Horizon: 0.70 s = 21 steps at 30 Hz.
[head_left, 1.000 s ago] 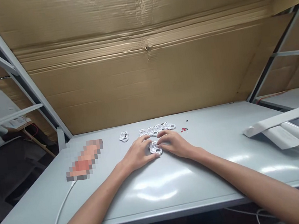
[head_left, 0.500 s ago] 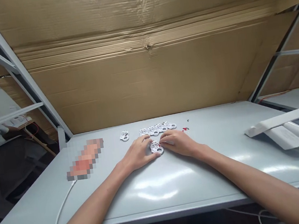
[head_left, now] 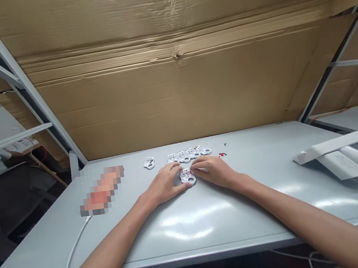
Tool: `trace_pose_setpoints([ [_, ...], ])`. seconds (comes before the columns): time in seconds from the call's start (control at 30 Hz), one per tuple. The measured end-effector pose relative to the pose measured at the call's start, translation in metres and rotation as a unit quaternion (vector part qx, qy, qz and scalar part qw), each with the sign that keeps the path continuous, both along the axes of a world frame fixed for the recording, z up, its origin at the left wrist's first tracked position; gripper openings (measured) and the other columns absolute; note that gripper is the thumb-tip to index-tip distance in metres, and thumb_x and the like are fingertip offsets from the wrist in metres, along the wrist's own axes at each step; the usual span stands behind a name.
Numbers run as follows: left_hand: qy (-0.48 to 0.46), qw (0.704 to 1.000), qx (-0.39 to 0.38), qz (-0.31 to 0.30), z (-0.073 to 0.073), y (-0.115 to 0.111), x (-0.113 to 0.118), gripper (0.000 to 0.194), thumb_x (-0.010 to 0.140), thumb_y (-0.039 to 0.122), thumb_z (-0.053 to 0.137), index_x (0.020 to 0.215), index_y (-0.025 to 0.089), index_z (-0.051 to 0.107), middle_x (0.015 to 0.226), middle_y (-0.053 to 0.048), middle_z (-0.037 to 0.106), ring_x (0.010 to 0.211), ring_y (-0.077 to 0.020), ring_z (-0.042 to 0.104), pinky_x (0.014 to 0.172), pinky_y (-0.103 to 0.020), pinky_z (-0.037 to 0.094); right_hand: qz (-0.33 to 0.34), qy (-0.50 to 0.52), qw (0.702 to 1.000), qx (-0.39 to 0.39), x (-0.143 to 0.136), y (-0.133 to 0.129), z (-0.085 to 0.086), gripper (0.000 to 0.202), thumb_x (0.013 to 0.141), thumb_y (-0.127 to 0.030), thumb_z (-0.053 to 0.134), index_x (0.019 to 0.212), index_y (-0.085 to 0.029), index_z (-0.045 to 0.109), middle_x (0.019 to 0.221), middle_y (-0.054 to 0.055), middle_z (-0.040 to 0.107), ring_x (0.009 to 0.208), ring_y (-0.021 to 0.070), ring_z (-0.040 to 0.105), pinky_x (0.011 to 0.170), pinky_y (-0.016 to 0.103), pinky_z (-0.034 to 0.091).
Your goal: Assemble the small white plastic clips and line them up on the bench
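Note:
A small white plastic part with a round ring at one end (head_left: 187,177) lies on the grey table between my hands. My left hand (head_left: 167,181) grips it from the left, thumb at its near edge and fingers at its far side. My right hand (head_left: 214,171) is closed in a pinch at its upper right, where a small red piece (head_left: 191,173) shows by the fingertips. Whether that red piece is held or seated in the part I cannot tell. Behind my hands, several similar white parts (head_left: 188,154) lie in a row, and another white part (head_left: 149,162) sits apart to the left.
Small red and black bits (head_left: 222,154) lie right of the row, with a tiny black piece (head_left: 225,144) beyond. A pixelated orange object (head_left: 103,191) with a white cable (head_left: 77,246) lies left. A white device (head_left: 341,153) stands right. A cardboard wall (head_left: 174,95) closes the back.
Both hands stay almost in place around the white part. The right fingertips have shifted very slightly, and the red piece now shows a little more clearly at the part's edge.

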<state>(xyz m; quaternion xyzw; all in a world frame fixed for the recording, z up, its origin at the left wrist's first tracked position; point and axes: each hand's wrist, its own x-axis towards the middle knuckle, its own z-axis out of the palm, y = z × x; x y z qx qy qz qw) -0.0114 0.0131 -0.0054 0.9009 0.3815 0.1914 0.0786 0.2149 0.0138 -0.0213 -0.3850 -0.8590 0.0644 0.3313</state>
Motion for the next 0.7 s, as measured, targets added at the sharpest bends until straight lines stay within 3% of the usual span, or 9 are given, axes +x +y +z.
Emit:
trace_pose_setpoints([
  [0.17, -0.004, 1.000, 0.005, -0.005, 0.000, 0.000, 0.000, 0.042, 0.087, 0.050, 0.066, 0.117, 0.020, 0.063, 0.131, -0.013, 0.059, 0.125, -0.0319, 0.054, 0.103, -0.045, 0.047, 0.001, 0.016, 1.000, 0.014, -0.004, -0.001, -0.003, 0.023, 0.092, -0.025, 0.055, 0.094, -0.027, 0.077, 0.108, 0.009, 0.072, 0.093, 0.0255, 0.067, 0.079, 0.039, 0.052],
  [0.47, -0.004, 1.000, 0.002, -0.011, 0.002, -0.001, 0.001, 0.041, 0.087, 0.050, 0.066, 0.116, 0.021, 0.062, 0.128, -0.012, 0.061, 0.123, -0.0305, 0.055, 0.102, -0.044, 0.046, 0.017, -0.052, 0.994, 0.098, -0.013, -0.003, -0.002, 0.028, 0.093, -0.017, 0.051, 0.081, -0.026, 0.074, 0.100, 0.008, 0.074, 0.086, 0.0226, 0.064, 0.078, 0.037, 0.049],
  [0.7, -0.001, 1.000, 0.009, -0.012, 0.000, 0.001, 0.000, 0.040, 0.087, 0.047, 0.066, 0.117, 0.020, 0.062, 0.129, -0.012, 0.060, 0.124, -0.0308, 0.054, 0.102, -0.043, 0.046, 0.078, -0.107, 0.989, 0.067, -0.004, -0.003, 0.009, 0.030, 0.093, -0.011, 0.049, 0.085, -0.024, 0.074, 0.107, 0.007, 0.073, 0.091, 0.0235, 0.064, 0.079, 0.038, 0.049],
])
